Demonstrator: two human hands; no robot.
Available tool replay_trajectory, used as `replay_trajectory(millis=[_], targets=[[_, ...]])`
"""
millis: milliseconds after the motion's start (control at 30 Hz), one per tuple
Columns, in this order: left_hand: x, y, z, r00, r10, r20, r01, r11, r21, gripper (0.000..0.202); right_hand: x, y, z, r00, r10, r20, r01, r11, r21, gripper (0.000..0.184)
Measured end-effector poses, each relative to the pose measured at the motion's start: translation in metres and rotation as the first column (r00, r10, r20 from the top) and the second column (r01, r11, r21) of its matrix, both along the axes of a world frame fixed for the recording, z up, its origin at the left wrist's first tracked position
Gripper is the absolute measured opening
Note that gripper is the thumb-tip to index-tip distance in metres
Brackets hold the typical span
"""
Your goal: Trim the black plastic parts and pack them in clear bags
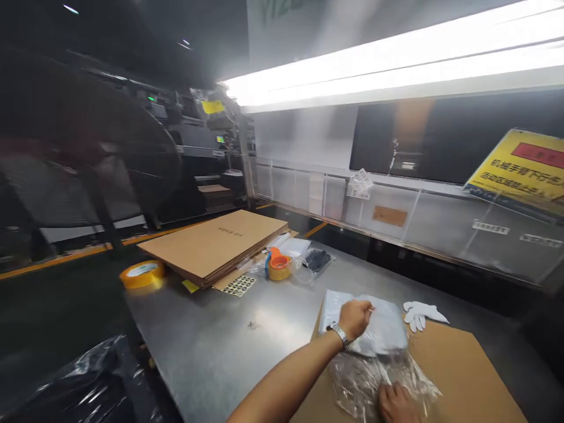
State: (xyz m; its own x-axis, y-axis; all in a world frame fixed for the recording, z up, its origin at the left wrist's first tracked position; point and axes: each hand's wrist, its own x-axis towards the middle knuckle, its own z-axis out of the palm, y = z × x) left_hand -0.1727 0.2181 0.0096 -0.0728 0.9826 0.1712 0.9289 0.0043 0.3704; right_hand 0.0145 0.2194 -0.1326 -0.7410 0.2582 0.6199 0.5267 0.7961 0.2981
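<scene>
Handling clear film (359,382) | left grip (353,319) curled over white packet (388,329), hold unclear | right grip (399,403) on film, openness unclear | seemingly midway: packet flat, film loose

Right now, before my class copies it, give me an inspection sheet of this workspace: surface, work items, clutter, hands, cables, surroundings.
Surface: grey metal table, with a cardboard sheet under the work items.
Work items: pale plastic-wrapped bundle; crumpled clear film at its near edge.
Clutter: cardboard stack, yellow tape roll, orange tape dispenser, sticker sheet, at least one white glove.
Hands: left hand, fingers curled, over the bundle; right hand at the film; grips unclear.
Cables: nothing seen.
Surroundings: bright lamp overhead, yellow sign at right, dark plastic lower left.
</scene>
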Motion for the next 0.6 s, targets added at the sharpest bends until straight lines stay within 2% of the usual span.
replay_trajectory(millis=[133,233,467,533,600], targets=[[-0.007,0.008,0.0,0.997,-0.046,0.066,0.047,0.999,-0.007,0.025,0.0,-0.021,0.001,0.983,-0.159,0.089,0.167,0.98,-0.104,0.033],[-0.003,0.007,-0.002,0.992,-0.079,0.101,0.079,0.997,0.003,0.028,-0.001,-0.029,0.014,0.97,-0.199,0.14,0.222,0.96,-0.172,0.044],[0.009,-0.011,0.01,0.963,-0.238,0.123,0.231,0.97,0.074,0.02,-0.007,-0.044,0.065,0.972,-0.16,0.171,0.211,0.917,-0.338,0.04],[0.009,-0.017,0.014,0.955,-0.275,0.113,0.267,0.96,0.082,0.02,-0.009,-0.042,0.071,0.973,-0.13,0.192,0.195,0.906,-0.375,0.04],[0.007,-0.021,0.018,0.951,-0.291,0.101,0.284,0.955,0.081,0.02,-0.012,-0.042,0.068,0.97,-0.061,0.235,0.156,0.898,-0.411,0.03]])
